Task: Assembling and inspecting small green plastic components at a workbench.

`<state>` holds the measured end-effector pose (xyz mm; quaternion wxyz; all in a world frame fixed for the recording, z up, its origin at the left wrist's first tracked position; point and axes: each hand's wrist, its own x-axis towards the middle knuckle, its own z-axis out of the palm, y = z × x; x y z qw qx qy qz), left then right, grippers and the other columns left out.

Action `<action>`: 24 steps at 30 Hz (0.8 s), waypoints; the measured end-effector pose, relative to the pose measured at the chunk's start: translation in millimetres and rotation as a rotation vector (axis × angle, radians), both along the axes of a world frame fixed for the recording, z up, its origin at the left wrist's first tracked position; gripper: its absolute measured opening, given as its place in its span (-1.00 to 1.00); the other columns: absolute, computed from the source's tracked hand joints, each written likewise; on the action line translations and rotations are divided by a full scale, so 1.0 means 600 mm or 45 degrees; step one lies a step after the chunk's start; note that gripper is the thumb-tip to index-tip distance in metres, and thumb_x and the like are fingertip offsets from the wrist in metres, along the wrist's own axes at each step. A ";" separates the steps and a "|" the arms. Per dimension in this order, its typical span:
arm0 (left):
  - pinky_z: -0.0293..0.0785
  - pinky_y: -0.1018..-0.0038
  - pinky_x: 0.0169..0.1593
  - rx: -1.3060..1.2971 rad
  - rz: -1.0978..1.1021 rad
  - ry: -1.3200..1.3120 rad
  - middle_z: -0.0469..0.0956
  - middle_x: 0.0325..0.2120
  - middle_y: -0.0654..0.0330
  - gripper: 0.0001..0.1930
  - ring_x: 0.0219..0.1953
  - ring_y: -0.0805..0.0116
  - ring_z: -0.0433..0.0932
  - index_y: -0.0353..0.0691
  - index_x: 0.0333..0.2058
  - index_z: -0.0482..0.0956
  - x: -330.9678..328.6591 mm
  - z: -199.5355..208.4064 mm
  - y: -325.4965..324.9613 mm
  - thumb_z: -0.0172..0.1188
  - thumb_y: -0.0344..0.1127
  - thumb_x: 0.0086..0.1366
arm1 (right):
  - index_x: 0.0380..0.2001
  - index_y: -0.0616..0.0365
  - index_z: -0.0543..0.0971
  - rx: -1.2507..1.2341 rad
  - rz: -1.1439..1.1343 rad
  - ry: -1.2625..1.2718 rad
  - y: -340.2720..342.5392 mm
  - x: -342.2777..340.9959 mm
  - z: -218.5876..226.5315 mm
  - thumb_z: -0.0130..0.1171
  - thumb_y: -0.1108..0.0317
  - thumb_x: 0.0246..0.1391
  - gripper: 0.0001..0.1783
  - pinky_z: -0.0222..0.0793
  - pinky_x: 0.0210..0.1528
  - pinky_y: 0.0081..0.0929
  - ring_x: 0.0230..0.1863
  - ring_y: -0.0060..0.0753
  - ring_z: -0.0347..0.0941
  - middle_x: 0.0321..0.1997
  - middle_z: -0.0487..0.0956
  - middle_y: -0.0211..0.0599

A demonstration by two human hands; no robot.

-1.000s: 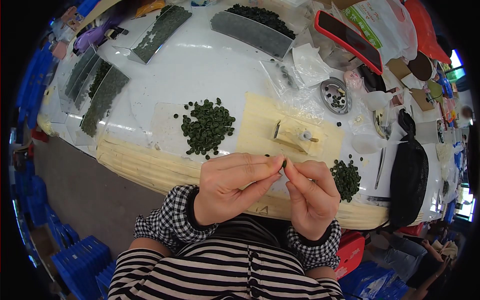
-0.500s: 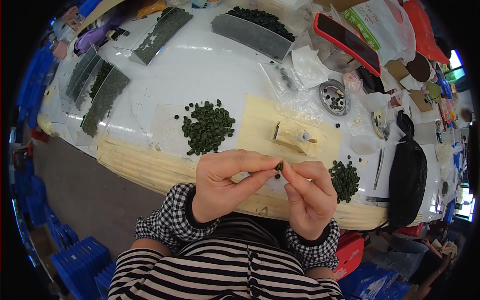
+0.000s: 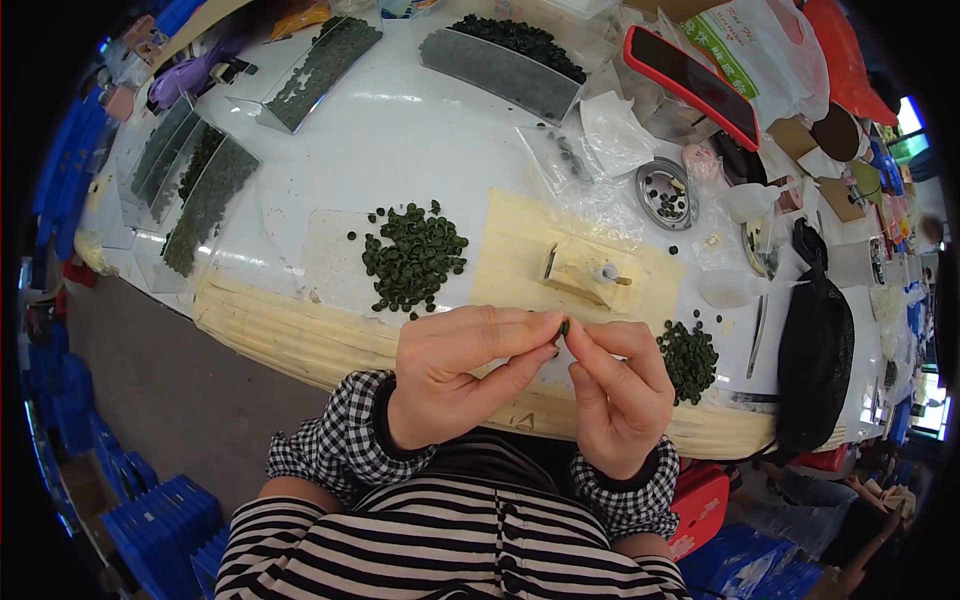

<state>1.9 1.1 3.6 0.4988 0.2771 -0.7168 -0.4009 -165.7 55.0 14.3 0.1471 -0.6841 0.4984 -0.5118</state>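
Observation:
My left hand [image 3: 452,372] and my right hand [image 3: 622,388] meet over the near edge of the table, fingertips almost touching. Between them is a small dark green round piece [image 3: 565,328], pinched by both hands and largely covered by the fingers. A second dark speck shows at my left thumb tip; I cannot tell if it is another piece. Beyond my left hand lies a big pile of similar green pieces [image 3: 415,255]. To the right of my right hand sits a smaller pile [image 3: 689,362]. A small yellowish block with a white nozzle-like part [image 3: 590,272] stands just past my fingers.
Clear bins of green pieces [image 3: 505,78] stand at the back and left. On the right are a round metal dish [image 3: 667,193], a red-cased phone [image 3: 690,85], plastic squeeze bottles [image 3: 735,288], tweezers [image 3: 758,337] and a black mesh bag [image 3: 815,340].
The left fingertips have shifted slightly, and the left thumb has drawn a little away from the pinched piece. Less of the piece shows now. The right hand has hardly moved.

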 end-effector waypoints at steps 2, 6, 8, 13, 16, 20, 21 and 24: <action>0.61 0.51 -0.27 -0.075 0.028 -0.037 0.67 -0.29 0.00 -0.72 -0.32 0.24 0.69 -0.38 -0.18 0.66 -0.001 0.000 0.000 0.32 -0.62 0.08 | -0.12 0.25 0.66 -0.013 0.021 0.014 -0.001 -0.004 -0.001 0.31 0.61 -0.11 -0.62 0.40 -0.25 -0.48 -0.29 -0.30 0.49 -0.25 0.59 -0.25; 0.61 0.51 -0.30 -0.164 0.045 -0.069 0.67 -0.30 0.01 -0.74 -0.35 0.23 0.68 -0.39 -0.21 0.66 -0.003 -0.001 0.001 0.32 -0.61 0.06 | -0.12 0.27 0.65 -0.008 0.043 0.049 -0.001 -0.008 0.000 0.31 0.62 -0.12 -0.62 0.40 -0.26 -0.48 -0.30 -0.30 0.48 -0.26 0.59 -0.24; 0.60 0.51 -0.31 -0.166 0.049 -0.090 0.67 -0.30 0.01 -0.75 -0.35 0.23 0.68 -0.39 -0.22 0.66 -0.002 0.001 0.002 0.32 -0.61 0.06 | -0.12 0.28 0.65 -0.009 0.051 0.064 0.000 -0.009 0.000 0.31 0.63 -0.13 -0.61 0.39 -0.27 -0.48 -0.30 -0.30 0.48 -0.26 0.58 -0.24; 0.60 0.51 -0.32 -0.209 0.032 -0.118 0.67 -0.29 0.01 -0.76 -0.36 0.23 0.68 -0.38 -0.23 0.66 -0.001 0.000 0.002 0.31 -0.61 0.06 | -0.13 0.29 0.65 -0.033 0.059 0.064 0.000 -0.010 0.000 0.30 0.66 -0.16 -0.59 0.40 -0.29 -0.49 -0.32 -0.31 0.48 -0.27 0.58 -0.24; 0.60 0.51 -0.31 -0.214 0.042 -0.120 0.67 -0.28 0.01 -0.74 -0.35 0.23 0.68 -0.37 -0.21 0.66 -0.001 -0.002 0.003 0.31 -0.61 0.06 | -0.12 0.29 0.65 -0.043 0.065 0.066 0.000 -0.010 -0.001 0.30 0.66 -0.17 -0.58 0.41 -0.28 -0.49 -0.32 -0.31 0.49 -0.28 0.57 -0.24; 0.61 0.52 -0.28 -0.162 0.046 -0.105 0.67 -0.27 0.02 -0.73 -0.32 0.24 0.69 -0.36 -0.20 0.66 -0.004 -0.001 0.004 0.32 -0.61 0.07 | -0.12 0.29 0.65 -0.027 0.061 0.027 0.001 -0.010 -0.001 0.30 0.65 -0.14 -0.60 0.41 -0.28 -0.49 -0.31 -0.31 0.49 -0.27 0.58 -0.24; 0.61 0.52 -0.28 -0.140 0.042 -0.095 0.67 -0.27 0.02 -0.73 -0.31 0.24 0.69 -0.36 -0.19 0.66 -0.005 0.000 0.003 0.32 -0.62 0.08 | -0.12 0.28 0.65 -0.018 0.044 0.013 0.001 -0.009 -0.001 0.30 0.65 -0.13 -0.61 0.41 -0.28 -0.49 -0.31 -0.31 0.49 -0.26 0.58 -0.25; 0.60 0.54 -0.22 0.056 -0.050 -0.012 0.67 -0.26 0.02 -0.72 -0.28 0.28 0.68 -0.36 -0.16 0.65 -0.001 0.000 0.003 0.31 -0.62 0.10 | -0.13 0.26 0.66 0.002 0.012 -0.016 0.004 -0.008 0.002 0.30 0.64 -0.11 -0.62 0.41 -0.27 -0.49 -0.29 -0.31 0.49 -0.25 0.59 -0.25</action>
